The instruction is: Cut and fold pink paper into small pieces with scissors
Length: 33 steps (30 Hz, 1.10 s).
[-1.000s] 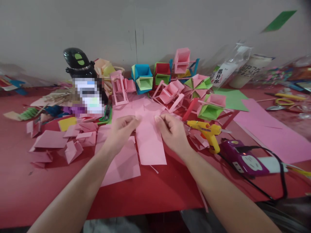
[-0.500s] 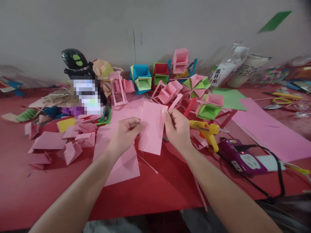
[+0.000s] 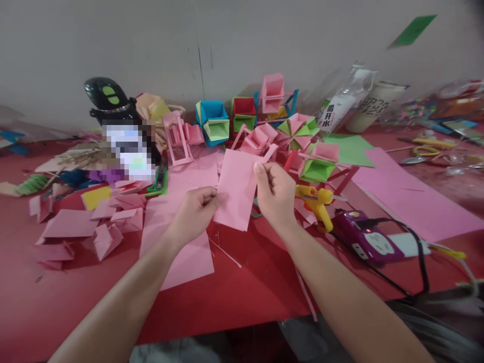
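A rectangular piece of pink paper (image 3: 237, 191) is held up between both hands above the red table. My left hand (image 3: 197, 210) is closed, pinching the paper's lower left edge between thumb and fingers. At the upper right edge my right hand (image 3: 274, 189) grips it too, thumb on the face turned to me and fingers curled behind. A larger pink sheet (image 3: 177, 262) lies flat beneath my left forearm. Thin paper strips (image 3: 227, 253) rest on the table below the held paper.
Folded pink pieces (image 3: 108, 241) lie at the left, near a phone (image 3: 130, 151) on a black stand. Several folded paper models (image 3: 214, 121) line the wall. At the right are a yellow glue gun (image 3: 317, 201), a purple power strip (image 3: 363, 237) with a cord, and pink sheets (image 3: 416, 196).
The held paper has tilted a little and its lower edge has risen slightly. Both hands keep their grip. The whole view has shifted slightly, so the background sits further left.
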Tool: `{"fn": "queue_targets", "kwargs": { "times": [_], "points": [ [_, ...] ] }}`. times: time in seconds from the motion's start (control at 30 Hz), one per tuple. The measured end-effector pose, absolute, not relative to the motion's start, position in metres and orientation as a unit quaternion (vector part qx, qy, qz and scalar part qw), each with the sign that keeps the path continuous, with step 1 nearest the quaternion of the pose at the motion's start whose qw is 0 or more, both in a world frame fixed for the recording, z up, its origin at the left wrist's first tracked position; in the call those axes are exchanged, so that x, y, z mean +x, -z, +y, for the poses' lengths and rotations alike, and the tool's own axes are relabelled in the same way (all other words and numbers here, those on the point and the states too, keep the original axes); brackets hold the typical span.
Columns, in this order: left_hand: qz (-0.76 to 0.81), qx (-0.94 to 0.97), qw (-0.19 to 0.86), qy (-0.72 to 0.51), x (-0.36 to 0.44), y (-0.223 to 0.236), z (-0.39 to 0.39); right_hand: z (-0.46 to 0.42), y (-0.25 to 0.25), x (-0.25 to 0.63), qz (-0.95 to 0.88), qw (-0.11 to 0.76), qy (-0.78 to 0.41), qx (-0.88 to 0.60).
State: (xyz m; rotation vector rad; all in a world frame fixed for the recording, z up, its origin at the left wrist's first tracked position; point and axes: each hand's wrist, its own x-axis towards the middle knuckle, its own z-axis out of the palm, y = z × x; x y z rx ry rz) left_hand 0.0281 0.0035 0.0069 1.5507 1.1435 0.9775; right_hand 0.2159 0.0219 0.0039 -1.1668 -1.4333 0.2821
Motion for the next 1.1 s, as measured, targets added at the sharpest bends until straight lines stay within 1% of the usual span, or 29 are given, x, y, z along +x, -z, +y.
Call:
{"fn": "queue_targets", "kwargs": {
  "times": [0.13, 0.33, 0.53, 0.6, 0.67, 0.8, 0.87, 0.97, 1.03, 1.1],
  "points": [
    [0.493, 0.627, 0.485, -0.359, 0.027, -0.011, 0.003, 0.023, -0.006, 0.218, -0.612, 0.596, -0.124, -0.506],
    [0.431, 0.657, 0.515, -0.343, 0.024, -0.015, 0.003, 0.025, -0.009, 0.221, -0.601, 0.605, -0.118, -0.509],
    [0.442, 0.653, 0.527, -0.316, 0.027, -0.017, 0.002, 0.027, -0.008, 0.225, -0.594, 0.613, -0.128, -0.504],
    [0.448, 0.658, 0.506, -0.332, 0.028, -0.016, 0.002, 0.026, -0.007, 0.225, -0.604, 0.608, -0.135, -0.497],
    [0.445, 0.648, 0.494, -0.372, 0.029, -0.014, 0.003, 0.025, -0.006, 0.224, -0.632, 0.582, -0.17, -0.483],
    [0.427, 0.598, 0.527, -0.427, 0.028, -0.01, 0.005, 0.023, -0.007, 0.219, -0.66, 0.539, -0.264, -0.453],
    [0.44, 0.6, 0.5, -0.443, 0.027, -0.01, 0.005, 0.024, -0.009, 0.218, -0.646, 0.538, -0.302, -0.449],
    [0.469, 0.607, 0.394, -0.506, 0.025, -0.011, 0.004, 0.025, -0.01, 0.217, -0.635, 0.532, -0.364, -0.426],
    [0.462, 0.607, 0.323, -0.56, 0.022, -0.013, 0.003, 0.026, -0.01, 0.217, -0.641, 0.536, -0.371, -0.406],
    [0.426, 0.622, 0.275, -0.597, 0.017, -0.015, 0.004, 0.026, -0.01, 0.216, -0.638, 0.542, -0.378, -0.395]
  ]
}}
